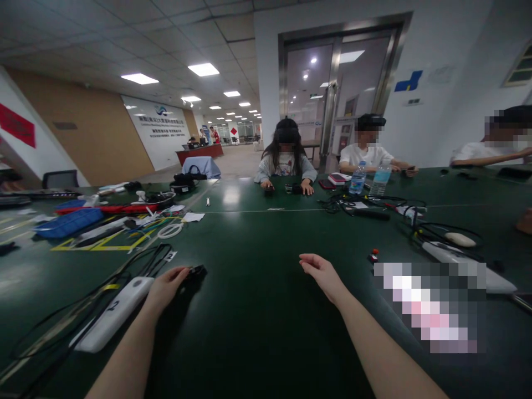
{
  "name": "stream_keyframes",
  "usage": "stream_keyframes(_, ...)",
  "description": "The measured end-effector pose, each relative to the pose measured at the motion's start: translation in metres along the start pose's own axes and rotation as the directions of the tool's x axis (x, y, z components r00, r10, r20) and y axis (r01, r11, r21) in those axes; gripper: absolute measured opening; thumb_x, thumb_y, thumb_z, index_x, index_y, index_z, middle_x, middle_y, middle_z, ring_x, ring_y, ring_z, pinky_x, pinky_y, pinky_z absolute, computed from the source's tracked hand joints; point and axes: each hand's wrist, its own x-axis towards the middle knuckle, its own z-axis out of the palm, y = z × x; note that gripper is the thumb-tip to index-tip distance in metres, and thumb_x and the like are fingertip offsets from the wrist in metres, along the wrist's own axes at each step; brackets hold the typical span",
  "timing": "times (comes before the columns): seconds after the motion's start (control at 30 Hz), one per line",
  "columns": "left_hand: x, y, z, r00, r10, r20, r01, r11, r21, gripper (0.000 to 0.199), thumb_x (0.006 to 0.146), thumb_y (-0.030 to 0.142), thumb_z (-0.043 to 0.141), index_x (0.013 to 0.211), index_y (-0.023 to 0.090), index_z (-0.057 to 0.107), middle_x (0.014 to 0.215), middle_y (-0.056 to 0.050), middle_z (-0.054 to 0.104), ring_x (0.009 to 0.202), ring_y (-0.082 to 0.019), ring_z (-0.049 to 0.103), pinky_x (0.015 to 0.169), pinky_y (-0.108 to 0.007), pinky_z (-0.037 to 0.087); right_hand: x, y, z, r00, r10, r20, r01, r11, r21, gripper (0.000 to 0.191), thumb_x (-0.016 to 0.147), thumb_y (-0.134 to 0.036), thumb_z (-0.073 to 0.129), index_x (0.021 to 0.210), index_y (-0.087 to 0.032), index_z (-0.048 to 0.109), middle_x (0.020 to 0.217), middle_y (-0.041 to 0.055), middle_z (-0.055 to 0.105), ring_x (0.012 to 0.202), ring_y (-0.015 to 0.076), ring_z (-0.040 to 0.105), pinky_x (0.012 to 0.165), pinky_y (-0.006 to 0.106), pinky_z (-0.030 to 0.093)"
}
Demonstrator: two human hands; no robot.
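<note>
With the grasp apparently done, the left hand pinched a small black object at the bench beside a white device, while the right hand, loosely curled and seemingly empty, was well apart from it.

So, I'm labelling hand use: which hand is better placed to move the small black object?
Probably the left hand: it holds the small black object, while the right hand looks empty and is farther away.

Plain white wall, metal-framed glass doors, tan wall panel, grey tiled ceiling, bright rectangular ceiling lights, reddish-brown desk
</note>
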Motion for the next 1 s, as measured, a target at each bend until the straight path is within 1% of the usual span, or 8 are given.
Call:
stream_keyframes(0.13,-0.0042,0.0073,0.0044,1.000,0.013,-0.017,-0.014,0.999,-0.034,0.045,0.060,0.052,0.050,0.084,0.016,0.065,0.081,-0.004,0.068,0.079,-0.021,0.060,0.071,-0.026,0.045,0.0008,0.0015,-0.0004,1.000,-0.005,0.002,0.005,1.000,-0.004,0.028,0.073,-0.024,0.054,0.101,-0.024,0.057,0.104,0.0032,0.059,0.101,0.0199,0.052,0.086,0.037,0.041)
stream_keyframes(0.2,-0.0039,0.0090,0.0051,1.000,0.020,0.005,-0.020,0.999,-0.035,0.046,0.060,0.052,0.050,0.085,0.016,0.065,0.081,-0.004,0.068,0.080,-0.021,0.060,0.072,-0.026,0.044,0.0010,0.0019,-0.0007,1.000,0.003,0.004,-0.003,1.000,-0.005,0.029,0.072,-0.025,0.054,0.102,-0.024,0.056,0.104,0.0034,0.059,0.099,0.0197,0.053,0.085,0.037,0.041)
stream_keyframes(0.4,-0.0044,0.0035,0.0007,0.998,0.013,0.069,-0.010,0.999,-0.033,0.050,0.061,0.054,0.048,0.089,0.016,0.064,0.079,-0.003,0.068,0.077,-0.021,0.060,0.067,-0.026,0.044,0.0006,0.0011,-0.0011,1.000,0.011,0.009,-0.011,1.000,0.021,0.028,0.072,-0.025,0.055,0.100,-0.024,0.057,0.104,0.0035,0.059,0.100,0.0197,0.052,0.086,0.037,0.041)
stream_keyframes(0.6,-0.0050,0.0036,-0.0002,0.993,0.037,0.109,-0.036,0.999,-0.013,0.049,0.062,0.053,0.047,0.089,0.016,0.063,0.082,-0.004,0.067,0.078,-0.021,0.060,0.070,-0.027,0.044,-0.0005,-0.0018,0.0001,1.000,0.021,0.001,-0.021,1.000,0.020,0.028,0.072,-0.024,0.055,0.099,-0.024,0.058,0.104,0.0040,0.059,0.100,0.0208,0.053,0.085,0.038,0.042)
stream_keyframes(0.8,-0.0038,0.0043,-0.0005,0.990,0.068,0.121,-0.070,0.997,0.016,0.045,0.060,0.053,0.048,0.085,0.018,0.065,0.079,-0.003,0.068,0.076,-0.021,0.060,0.068,-0.026,0.044,-0.0002,-0.0014,0.0007,1.000,0.010,-0.001,-0.010,1.000,0.017,0.027,0.072,-0.023,0.055,0.099,-0.024,0.058,0.101,0.0035,0.060,0.095,0.0195,0.055,0.083,0.037,0.043)
stream_keyframes(1.0,-0.0016,0.0013,0.0005,0.992,0.079,0.103,-0.083,0.996,0.027,0.046,0.061,0.055,0.048,0.084,0.019,0.064,0.078,-0.002,0.067,0.077,-0.021,0.060,0.070,-0.027,0.044,0.0023,0.0044,-0.0006,1.000,-0.019,0.009,0.019,1.000,0.008,0.028,0.073,-0.023,0.053,0.101,-0.024,0.056,0.103,0.0028,0.060,0.097,0.0182,0.054,0.082,0.035,0.043)
